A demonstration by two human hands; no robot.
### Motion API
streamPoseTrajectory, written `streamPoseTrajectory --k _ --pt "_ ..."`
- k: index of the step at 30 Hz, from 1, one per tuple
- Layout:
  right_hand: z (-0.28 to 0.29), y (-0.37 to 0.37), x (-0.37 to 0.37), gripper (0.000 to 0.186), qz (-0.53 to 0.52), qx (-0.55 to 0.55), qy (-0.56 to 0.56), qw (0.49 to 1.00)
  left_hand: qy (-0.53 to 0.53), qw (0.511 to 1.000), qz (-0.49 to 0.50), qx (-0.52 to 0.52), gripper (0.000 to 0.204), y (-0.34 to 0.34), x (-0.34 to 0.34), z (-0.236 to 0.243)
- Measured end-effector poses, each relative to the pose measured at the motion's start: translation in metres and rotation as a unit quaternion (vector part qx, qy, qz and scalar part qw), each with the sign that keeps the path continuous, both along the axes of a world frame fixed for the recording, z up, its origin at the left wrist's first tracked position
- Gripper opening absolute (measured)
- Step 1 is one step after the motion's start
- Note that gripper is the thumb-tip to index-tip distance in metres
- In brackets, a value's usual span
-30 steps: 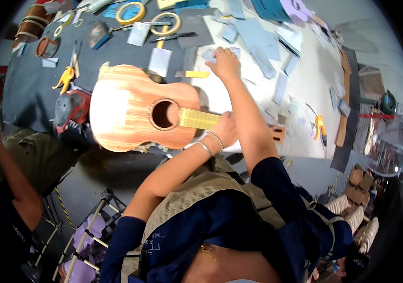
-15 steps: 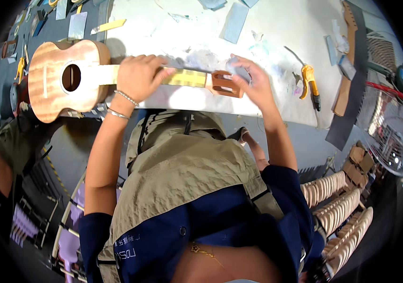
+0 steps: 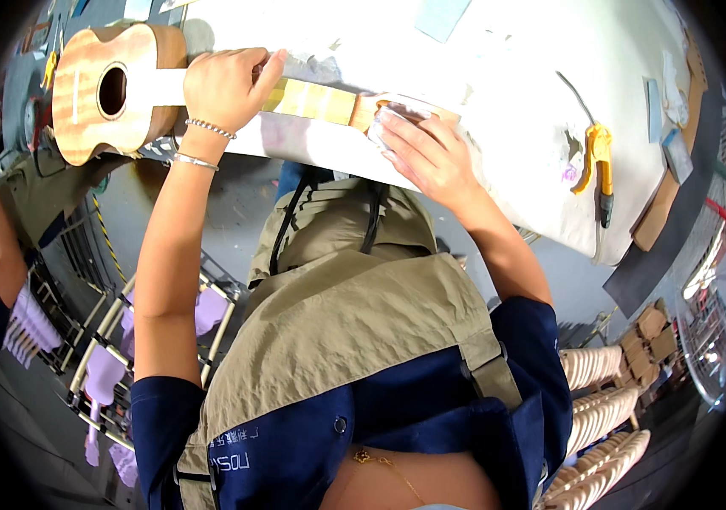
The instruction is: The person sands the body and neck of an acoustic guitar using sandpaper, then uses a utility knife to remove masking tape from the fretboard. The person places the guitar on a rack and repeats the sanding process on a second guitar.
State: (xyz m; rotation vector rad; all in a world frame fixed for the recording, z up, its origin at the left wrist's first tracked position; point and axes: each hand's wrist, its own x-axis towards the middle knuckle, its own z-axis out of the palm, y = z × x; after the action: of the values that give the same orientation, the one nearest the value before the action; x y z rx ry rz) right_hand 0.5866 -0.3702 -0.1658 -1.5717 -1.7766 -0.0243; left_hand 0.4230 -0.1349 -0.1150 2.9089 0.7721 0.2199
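Observation:
An unfinished light-wood ukulele (image 3: 82, 89) lies along the white worktop (image 3: 533, 42), body at the far left, its fretboard (image 3: 320, 104) covered in yellow tape. My left hand (image 3: 225, 89), bracelets at the wrist, is closed over the neck near the body, thumb out along the fretboard. My right hand (image 3: 431, 157) holds a pale grey pad (image 3: 380, 127) against the wooden headstock (image 3: 414, 109), fingers bent over it and partly hiding both pad and headstock.
A yellow-handled tool (image 3: 598, 157) lies at the right, beside sanding strips (image 3: 653, 110) and a wooden strip (image 3: 658, 206). A co-worker's arm (image 3: 2, 238) shows at the far left. Below are racks of purple parts (image 3: 101, 374) and pale wooden pieces (image 3: 601, 408).
My right hand has come down from among the sheets onto the headstock with the pad. My left hand has moved along the neck toward the body. The ukulele appears farther left in view.

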Motion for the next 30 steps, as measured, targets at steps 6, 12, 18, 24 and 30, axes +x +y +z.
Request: streamPoseTrajectory --k 6,12,18,24,30 --pt "0.010 0.020 -0.011 0.039 -0.043 -0.007 -0.035 0.998 -0.029 0.999 0.008 0.028 0.034 -0.002 -0.002 -0.005" --pt "0.007 0.016 -0.007 0.038 -0.034 -0.016 -0.040 0.998 -0.024 1.000 0.007 0.017 0.033 -0.004 0.001 0.002" --pt "0.008 0.009 -0.002 0.038 -0.020 -0.035 -0.068 0.997 -0.042 0.999 -0.002 0.028 0.033 -0.004 -0.001 0.003" --pt "0.010 0.007 -0.001 0.036 -0.009 -0.047 -0.058 0.997 -0.033 0.999 0.001 0.027 0.034 -0.004 -0.002 0.004" --pt "0.009 0.022 -0.006 0.035 -0.011 -0.012 -0.067 0.998 -0.031 0.999 -0.002 0.019 0.033 -0.005 -0.001 0.005"
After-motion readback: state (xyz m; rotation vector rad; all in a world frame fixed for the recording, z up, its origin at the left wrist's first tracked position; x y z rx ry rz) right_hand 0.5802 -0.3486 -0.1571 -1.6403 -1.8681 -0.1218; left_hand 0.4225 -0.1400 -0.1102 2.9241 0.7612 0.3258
